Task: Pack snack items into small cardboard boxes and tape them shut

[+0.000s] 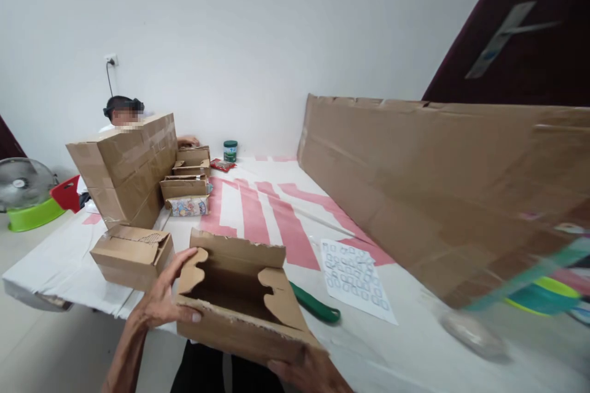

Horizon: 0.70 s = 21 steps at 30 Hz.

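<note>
left hand (pixel 160 299) clasps box (pixel 235 330) at left end | right hand (pixel 306 372) grips lower right corner | two-sided hold likely steadies it, open side up

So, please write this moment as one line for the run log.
left hand: gripping open box | right hand: at box's near side | right of box: green handle, paper sheet

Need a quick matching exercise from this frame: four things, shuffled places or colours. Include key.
Things:
1. open box
2. paper sheet
3. canister
4. fan

Descriptions:
A. at the picture's left edge
B. held by the left hand, right hand at its lower edge
C. green-lidded
D. white with dark markings

Pairs: 1-B, 2-D, 3-C, 4-A
</note>
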Each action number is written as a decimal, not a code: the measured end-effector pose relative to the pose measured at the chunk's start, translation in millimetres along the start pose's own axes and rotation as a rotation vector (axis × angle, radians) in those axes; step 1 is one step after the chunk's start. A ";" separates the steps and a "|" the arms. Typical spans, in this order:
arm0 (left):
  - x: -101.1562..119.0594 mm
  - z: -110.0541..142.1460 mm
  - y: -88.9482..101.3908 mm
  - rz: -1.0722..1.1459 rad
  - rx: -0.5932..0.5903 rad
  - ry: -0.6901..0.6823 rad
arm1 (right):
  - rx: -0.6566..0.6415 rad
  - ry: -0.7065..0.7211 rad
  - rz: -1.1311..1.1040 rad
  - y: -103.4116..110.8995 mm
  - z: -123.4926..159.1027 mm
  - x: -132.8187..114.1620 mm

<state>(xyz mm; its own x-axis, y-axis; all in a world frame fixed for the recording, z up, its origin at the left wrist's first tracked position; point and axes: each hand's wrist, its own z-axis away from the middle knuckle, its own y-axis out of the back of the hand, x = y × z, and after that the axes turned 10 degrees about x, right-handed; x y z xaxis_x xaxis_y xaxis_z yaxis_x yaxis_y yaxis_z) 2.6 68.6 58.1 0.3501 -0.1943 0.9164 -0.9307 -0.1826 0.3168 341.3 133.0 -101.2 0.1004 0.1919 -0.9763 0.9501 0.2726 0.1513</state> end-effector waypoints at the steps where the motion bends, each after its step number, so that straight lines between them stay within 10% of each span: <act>1: 1.9 0.9 1.4 -0.034 -0.016 -0.017 | -0.027 -0.017 -0.020 8.7 -1.2 -4.4; 8: 16.7 18.4 0.2 -0.214 -0.060 -0.150 | 0.093 0.173 0.064 69.5 -65.0 -126.2; 13: 28.8 26.9 -4.7 -0.265 -0.086 -0.191 | -0.222 0.262 0.114 17.8 -107.9 -215.6; 21: 29.0 38.4 -1.2 -0.322 -0.135 -0.245 | -0.449 0.233 0.005 -39.1 -126.4 -227.2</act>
<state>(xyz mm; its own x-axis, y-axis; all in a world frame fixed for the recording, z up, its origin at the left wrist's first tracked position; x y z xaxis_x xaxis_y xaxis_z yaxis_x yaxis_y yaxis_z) 17.9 26.2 74.9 0.6250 -0.3739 0.6853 -0.7694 -0.1464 0.6218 244.0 197.8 134.3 -0.0129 0.3857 -0.9225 0.7240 0.6399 0.2574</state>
